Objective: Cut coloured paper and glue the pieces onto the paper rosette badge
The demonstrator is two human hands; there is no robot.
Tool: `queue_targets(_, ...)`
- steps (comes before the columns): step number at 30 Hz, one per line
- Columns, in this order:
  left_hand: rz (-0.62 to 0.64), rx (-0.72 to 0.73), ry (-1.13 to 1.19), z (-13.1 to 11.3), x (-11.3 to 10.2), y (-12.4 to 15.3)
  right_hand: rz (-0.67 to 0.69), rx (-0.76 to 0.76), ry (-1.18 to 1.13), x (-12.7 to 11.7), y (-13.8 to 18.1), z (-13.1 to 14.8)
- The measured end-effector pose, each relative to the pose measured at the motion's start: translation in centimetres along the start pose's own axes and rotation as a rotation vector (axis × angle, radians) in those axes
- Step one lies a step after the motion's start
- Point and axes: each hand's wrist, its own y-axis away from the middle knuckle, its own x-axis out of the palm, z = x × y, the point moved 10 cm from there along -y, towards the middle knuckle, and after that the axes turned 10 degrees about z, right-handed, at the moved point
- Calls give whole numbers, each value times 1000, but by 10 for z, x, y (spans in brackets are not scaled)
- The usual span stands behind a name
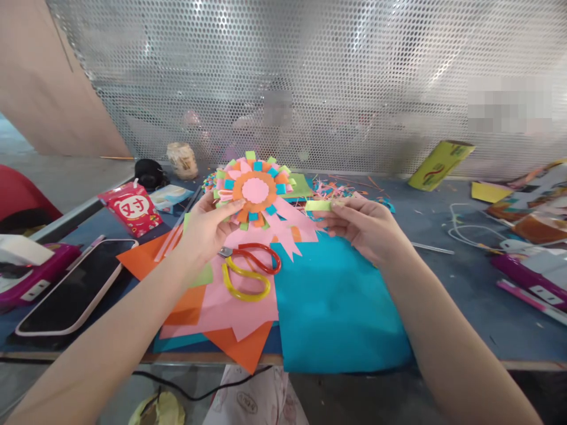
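My left hand (206, 227) is closed on the left edge of a paper flower rosette (256, 190), pink in the middle with an orange ring and small blue and green squares around it, and holds it up above the table. My right hand (361, 224) pinches a small light green paper strip (318, 205) just right of the rosette. Under both hands lie scissors (248, 268) with red and yellow handles on pink paper (239, 307), beside a blue sheet (336, 301) and orange sheets (142, 260).
At the left lie a phone (75, 286), a red packet (132, 208), a black round object (148, 172) and a jar (182, 159). A yellow-green box (440, 164), cables and paper scraps are at the right. A perforated metal screen (310, 77) stands behind the table.
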Motion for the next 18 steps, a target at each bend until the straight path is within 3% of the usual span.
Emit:
queue_targets(9,16,-20,-10,3,2,1,-144,-65,-12,-14,6,1)
queue_targets(18,-4,-108,-43,12,15,13,-80,-102,115,8,13,-2)
